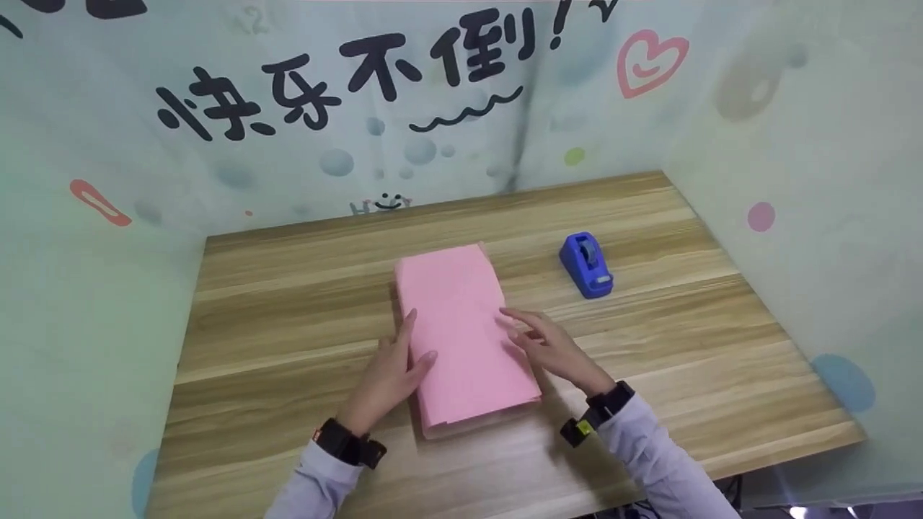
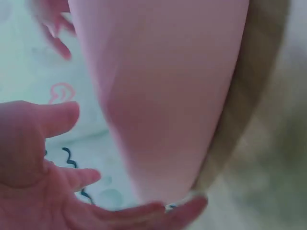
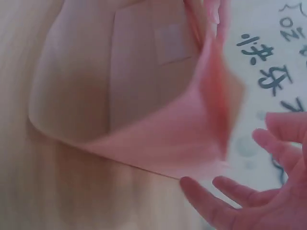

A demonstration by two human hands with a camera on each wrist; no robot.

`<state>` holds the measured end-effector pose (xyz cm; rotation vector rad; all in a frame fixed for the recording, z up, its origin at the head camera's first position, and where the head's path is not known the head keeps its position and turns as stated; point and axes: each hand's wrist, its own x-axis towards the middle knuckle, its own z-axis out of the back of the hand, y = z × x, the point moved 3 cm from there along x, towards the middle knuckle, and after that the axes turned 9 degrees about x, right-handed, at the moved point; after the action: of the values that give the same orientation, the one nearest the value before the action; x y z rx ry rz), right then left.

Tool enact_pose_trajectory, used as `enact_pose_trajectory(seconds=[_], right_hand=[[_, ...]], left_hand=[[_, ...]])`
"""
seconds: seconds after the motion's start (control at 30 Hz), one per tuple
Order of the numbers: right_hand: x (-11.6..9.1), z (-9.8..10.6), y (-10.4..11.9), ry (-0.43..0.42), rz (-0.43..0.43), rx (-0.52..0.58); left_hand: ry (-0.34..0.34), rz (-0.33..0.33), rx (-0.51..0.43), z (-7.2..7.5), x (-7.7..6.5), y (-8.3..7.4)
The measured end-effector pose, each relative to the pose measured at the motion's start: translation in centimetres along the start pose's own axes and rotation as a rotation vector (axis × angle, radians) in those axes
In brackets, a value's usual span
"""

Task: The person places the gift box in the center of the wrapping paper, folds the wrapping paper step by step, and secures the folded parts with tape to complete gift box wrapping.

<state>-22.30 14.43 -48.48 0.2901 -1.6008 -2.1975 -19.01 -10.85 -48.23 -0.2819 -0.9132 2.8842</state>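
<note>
A pink paper tube (image 1: pixel 461 331), flattened and hollow like a bag body, lies on the wooden table between both hands. In the right wrist view its near end gapes, and a small square patch that looks like tape (image 3: pixel 173 43) shows on the inner wall. My left hand (image 1: pixel 389 371) rests along the tube's left edge, thumb over the top face, fingers extended. At the right edge, my right hand (image 1: pixel 555 349) has loosely bent, spread fingers whose tips touch or nearly touch the paper. Neither hand pinches it.
A blue tape dispenser (image 1: pixel 587 265) stands on the table (image 1: pixel 288 317) to the right, beyond the right hand. Printed fabric walls (image 1: pixel 461 158) enclose the back and sides. Dark cables (image 1: pixel 638 510) show below the table's front edge.
</note>
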Motion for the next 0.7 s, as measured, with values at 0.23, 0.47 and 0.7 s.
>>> enact_pose_trajectory(seconds=[0.23,0.47,0.7], right_hand=[[0.8,-1.6,-1.7,0.039,-0.062,0.053],[1.6,-1.8,-2.1,0.024,-0.048,-0.030],[1.6,-1.7,-2.3,0.020,-0.036,-0.136]], left_hand=[[-0.072,-0.133,-0.197,-1.8,0.0,0.7],[-0.066,-0.124,-0.263,-2.1,1.3,1.6],[-0.091,-0.135,-0.117,-1.8,1.4,1.7]])
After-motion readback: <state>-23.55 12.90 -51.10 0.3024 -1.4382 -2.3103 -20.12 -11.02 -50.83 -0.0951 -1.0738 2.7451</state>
